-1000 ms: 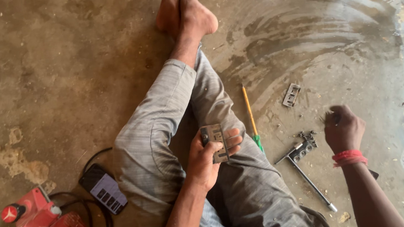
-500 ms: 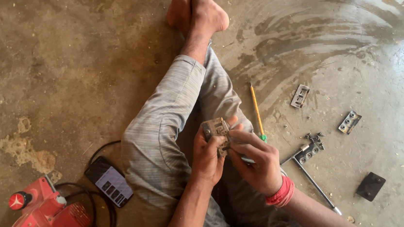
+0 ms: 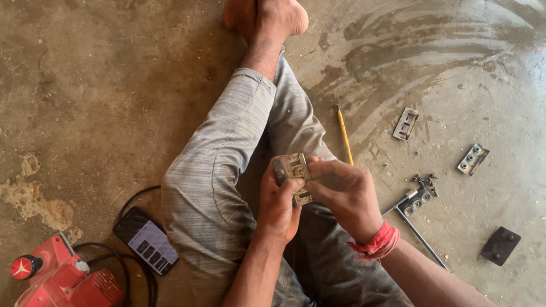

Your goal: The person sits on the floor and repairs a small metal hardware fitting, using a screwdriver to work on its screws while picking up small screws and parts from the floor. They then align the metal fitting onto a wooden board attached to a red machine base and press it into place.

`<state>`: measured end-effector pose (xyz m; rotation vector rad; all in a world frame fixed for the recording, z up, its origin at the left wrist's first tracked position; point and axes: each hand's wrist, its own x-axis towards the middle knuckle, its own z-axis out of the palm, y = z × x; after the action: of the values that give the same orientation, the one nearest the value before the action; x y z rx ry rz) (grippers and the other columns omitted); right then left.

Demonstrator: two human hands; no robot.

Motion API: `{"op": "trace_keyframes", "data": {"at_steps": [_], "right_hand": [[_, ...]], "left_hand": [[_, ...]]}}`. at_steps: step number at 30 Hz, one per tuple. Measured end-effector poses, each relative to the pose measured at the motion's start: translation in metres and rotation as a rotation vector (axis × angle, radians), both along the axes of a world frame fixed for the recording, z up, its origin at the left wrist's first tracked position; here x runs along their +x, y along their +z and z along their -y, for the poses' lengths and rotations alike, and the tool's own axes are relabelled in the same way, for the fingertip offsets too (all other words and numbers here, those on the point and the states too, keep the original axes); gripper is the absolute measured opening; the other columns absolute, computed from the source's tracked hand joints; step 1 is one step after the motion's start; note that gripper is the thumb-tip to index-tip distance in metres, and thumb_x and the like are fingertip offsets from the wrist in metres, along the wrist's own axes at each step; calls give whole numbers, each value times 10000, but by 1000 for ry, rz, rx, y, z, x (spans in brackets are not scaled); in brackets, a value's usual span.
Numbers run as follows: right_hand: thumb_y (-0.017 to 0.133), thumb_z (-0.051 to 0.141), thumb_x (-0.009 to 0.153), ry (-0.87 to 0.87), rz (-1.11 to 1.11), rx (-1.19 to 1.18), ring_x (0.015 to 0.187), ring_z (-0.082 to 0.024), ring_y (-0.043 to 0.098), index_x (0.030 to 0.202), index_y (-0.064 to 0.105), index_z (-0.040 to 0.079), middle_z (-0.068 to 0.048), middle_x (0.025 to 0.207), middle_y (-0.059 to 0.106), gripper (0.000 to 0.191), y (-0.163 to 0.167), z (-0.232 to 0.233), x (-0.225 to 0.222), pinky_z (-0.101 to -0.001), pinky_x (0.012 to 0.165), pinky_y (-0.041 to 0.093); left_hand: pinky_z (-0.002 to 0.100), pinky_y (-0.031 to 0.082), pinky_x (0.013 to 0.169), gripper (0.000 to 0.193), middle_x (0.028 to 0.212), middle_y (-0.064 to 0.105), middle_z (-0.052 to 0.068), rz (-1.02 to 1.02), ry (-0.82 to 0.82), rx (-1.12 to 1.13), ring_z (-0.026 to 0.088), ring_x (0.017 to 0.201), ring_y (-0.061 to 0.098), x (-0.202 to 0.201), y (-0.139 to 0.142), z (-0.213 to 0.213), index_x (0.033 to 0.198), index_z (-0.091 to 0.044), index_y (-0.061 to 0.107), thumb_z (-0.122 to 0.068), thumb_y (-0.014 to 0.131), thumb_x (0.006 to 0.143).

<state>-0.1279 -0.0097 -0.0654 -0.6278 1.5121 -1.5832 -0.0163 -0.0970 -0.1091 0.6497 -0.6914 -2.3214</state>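
My fingers (image 3: 328, 181) hide half the metal hinge (image 3: 291, 171); red power tool (image 3: 56, 304) cut off at floor's bottom-left corner.

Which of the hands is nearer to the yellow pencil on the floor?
Right. The right hand is just below the yellow pencil, almost at its lower end. The left hand is further away, across the metal hinge both hold.

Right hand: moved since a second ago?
Yes. The right hand left the floor by the metal bracket and came in to the metal hinge over the lap.
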Motion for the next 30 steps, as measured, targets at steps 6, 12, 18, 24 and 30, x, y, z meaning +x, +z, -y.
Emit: {"op": "trace_keyframes", "data": {"at_steps": [6, 12, 18, 24, 30], "right_hand": [[739, 3, 906, 74, -46, -4, 892, -49, 655, 1080, 750, -65, -21, 982, 733, 187, -5, -7, -10, -227, 802, 558], [746, 4, 893, 19, 62, 51, 822, -62, 662, 1039, 764, -74, -34, 918, 759, 167, -11, -8, -9, -235, 756, 558], [746, -13, 876, 21, 125, 10, 840, -71, 676, 1035, 763, -71, -40, 941, 765, 170, -13, -8, -9, -245, 784, 565], [753, -16, 875, 22, 103, 29, 833, -77, 666, 1024, 770, -72, -44, 926, 751, 160, -16, -7, -10, -249, 784, 556], [752, -14, 864, 28, 113, 28, 823, -82, 672, 992, 769, -69, -33, 915, 749, 140, -15, -6, -10, -251, 776, 564]], "left_hand": [[439, 549, 1052, 299, 1138, 683, 151, -45, 0, -10, 269, 1169, 674, -1, 2, -3, 1134, -13, 562, 43, 537, 841], [422, 546, 1025, 302, 1130, 695, 138, -21, -3, -9, 254, 1138, 662, -2, 0, -3, 1129, -20, 577, 37, 548, 835], [437, 548, 1027, 295, 1107, 688, 129, -14, 11, -17, 259, 1143, 668, 0, -4, -4, 1126, -10, 583, 39, 547, 837], [438, 547, 1045, 304, 1106, 684, 118, -3, 15, 0, 263, 1165, 670, 0, -6, -4, 1126, -25, 578, 35, 542, 831], [440, 555, 1038, 308, 1107, 682, 118, 10, -1, -13, 256, 1162, 664, 1, -7, -3, 1134, -23, 584, 31, 539, 834]]}}
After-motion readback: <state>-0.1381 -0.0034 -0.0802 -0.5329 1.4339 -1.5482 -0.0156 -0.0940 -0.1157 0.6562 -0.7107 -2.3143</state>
